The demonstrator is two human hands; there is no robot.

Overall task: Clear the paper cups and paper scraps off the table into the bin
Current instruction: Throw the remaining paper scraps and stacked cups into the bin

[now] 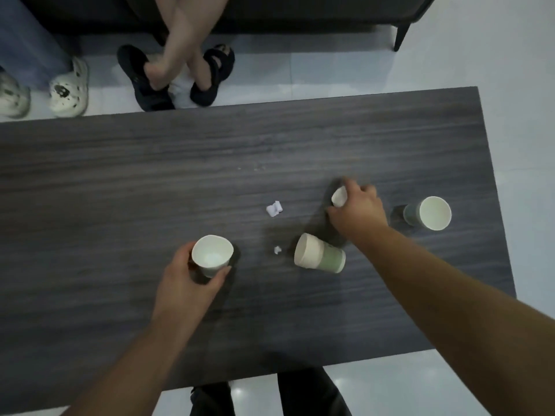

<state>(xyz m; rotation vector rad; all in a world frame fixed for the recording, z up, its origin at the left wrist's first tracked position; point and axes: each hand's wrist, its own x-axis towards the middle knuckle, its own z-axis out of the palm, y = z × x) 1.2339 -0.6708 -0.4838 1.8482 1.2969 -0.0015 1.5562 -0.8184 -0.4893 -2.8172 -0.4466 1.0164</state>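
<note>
The table point(120, 175) still carries nearly all the litter, so the clearing looks barely begun; no bin shows in this view, and nothing can be said to have reached it.

Three cups remain. The upright cup point(212, 253) stands near the front edge, and the left hand point(186, 280) curls round its lower wall, gripping it. The tipped cup point(319, 255) lies on its side mid-table, just below the right forearm, touched by neither hand. The far cup point(429, 213) also lies on its side towards the right edge, apart from both hands.

The right hand point(357, 208) closes its fingers round a white scrap point(339, 196), pinching it at the tabletop. Two more scraps lie loose between the hands: a folded scrap point(274, 208) and a tiny crumb point(277, 250).

The left half of the table offers open room. The far cup sits closest to an edge and could roll off if nudged. Across the far edge, feet in dark sandals point(210, 76) and pale clogs point(69, 88) stand close.
</note>
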